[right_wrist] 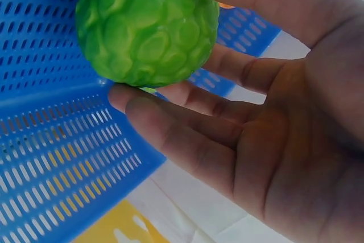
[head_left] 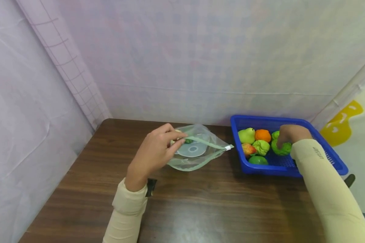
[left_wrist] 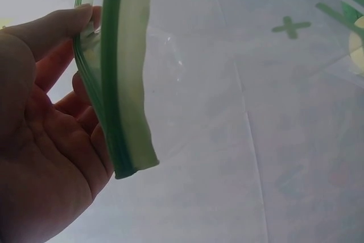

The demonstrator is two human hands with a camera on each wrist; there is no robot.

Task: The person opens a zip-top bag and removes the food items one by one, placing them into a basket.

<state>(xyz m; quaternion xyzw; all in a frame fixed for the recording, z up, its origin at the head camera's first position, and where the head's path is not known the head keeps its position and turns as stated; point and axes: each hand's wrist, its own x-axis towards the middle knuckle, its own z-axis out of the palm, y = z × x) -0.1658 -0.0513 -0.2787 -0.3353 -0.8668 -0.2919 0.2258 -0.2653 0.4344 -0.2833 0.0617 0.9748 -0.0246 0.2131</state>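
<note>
A clear zip bag (head_left: 211, 138) with a green-edged mouth lies on the table, its mouth parted. My left hand (head_left: 158, 148) pinches one edge of it; in the left wrist view thumb and fingers hold the green zip strip (left_wrist: 114, 83). Inside the bag a green and a pale item partly show. My right hand (head_left: 293, 133) reaches into the blue basket (head_left: 270, 170). There its thumb and fingers (right_wrist: 187, 135) curl round a bumpy green fruit (right_wrist: 148, 32), touching its side and underside.
Around the basket's left part lie a green pear (head_left: 247, 136), an orange (head_left: 263, 135), a yellow-green fruit (head_left: 261, 147), a red-yellow fruit (head_left: 248, 150) and a smooth green fruit (head_left: 258, 160). The wooden table (head_left: 182, 209) meets a hanging cloth (head_left: 170, 67) behind.
</note>
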